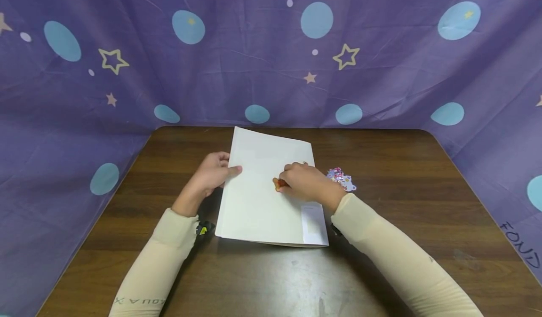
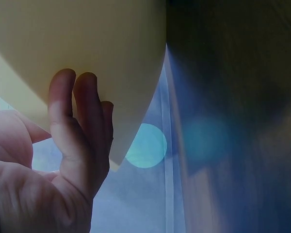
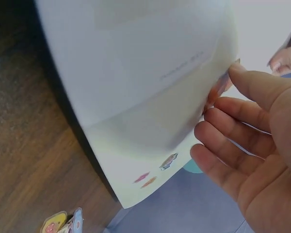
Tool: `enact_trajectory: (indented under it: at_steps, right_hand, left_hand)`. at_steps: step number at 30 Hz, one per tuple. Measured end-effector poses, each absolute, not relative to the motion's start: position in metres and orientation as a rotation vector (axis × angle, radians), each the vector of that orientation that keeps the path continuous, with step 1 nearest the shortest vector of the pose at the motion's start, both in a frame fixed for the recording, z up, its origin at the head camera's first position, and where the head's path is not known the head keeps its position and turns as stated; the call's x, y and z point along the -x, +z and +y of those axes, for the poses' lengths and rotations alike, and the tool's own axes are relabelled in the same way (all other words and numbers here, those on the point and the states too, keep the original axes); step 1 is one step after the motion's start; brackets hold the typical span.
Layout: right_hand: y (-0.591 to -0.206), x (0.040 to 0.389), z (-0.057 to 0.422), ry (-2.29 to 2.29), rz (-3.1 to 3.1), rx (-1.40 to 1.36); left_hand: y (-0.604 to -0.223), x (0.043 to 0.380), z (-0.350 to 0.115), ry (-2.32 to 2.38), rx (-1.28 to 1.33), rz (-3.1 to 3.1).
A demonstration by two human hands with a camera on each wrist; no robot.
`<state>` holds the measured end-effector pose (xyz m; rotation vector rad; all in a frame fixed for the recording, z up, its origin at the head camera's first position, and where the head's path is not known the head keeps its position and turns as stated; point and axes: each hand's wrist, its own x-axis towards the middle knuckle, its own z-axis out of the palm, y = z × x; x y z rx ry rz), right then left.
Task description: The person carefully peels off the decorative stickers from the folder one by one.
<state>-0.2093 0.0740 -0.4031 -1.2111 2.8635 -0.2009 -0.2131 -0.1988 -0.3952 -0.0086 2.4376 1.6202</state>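
Note:
A large white paper folder [image 1: 262, 199] is tilted up off the table, with a paler rectangular patch at its lower right corner. My left hand [image 1: 211, 171] grips its left edge, thumb on the front and fingers [image 2: 89, 104] behind. Over the folder's right half, my right hand [image 1: 306, 181] pinches a small orange-brown cutout [image 1: 278, 184], perhaps a sticker, between thumb and forefinger. Most of that cutout is hidden by the fingers. In the right wrist view, several small coloured pictures [image 3: 168, 161] show on the folder near its corner.
A small pile of colourful cartoon cutouts [image 1: 340, 179] lies on the wooden table [image 1: 406, 204] just right of the folder. Purple cloth [image 1: 262, 58] with stars and blue ovals hangs behind the table and along both sides.

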Motion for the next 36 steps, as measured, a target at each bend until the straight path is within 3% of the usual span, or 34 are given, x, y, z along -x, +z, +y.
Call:
enact_trajectory:
  at_steps: [13, 21, 36]
  right_hand:
    - [-0.418, 0.205, 0.066, 0.169, 2.995, 1.427]
    - [-0.415, 0.202, 0.063, -0.083, 2.958, 1.214]
    - [-0.414, 0.198, 0.045, -0.069, 2.961, 1.000]
  left_hand:
    - [-0.396, 0.213, -0.198, 1.608, -0.003, 2.447]
    - [-0.397, 0.213, -0.199, 1.610, -0.015, 2.450]
    - [-0.397, 0.212, -0.199, 1.576, -0.025, 2.477]
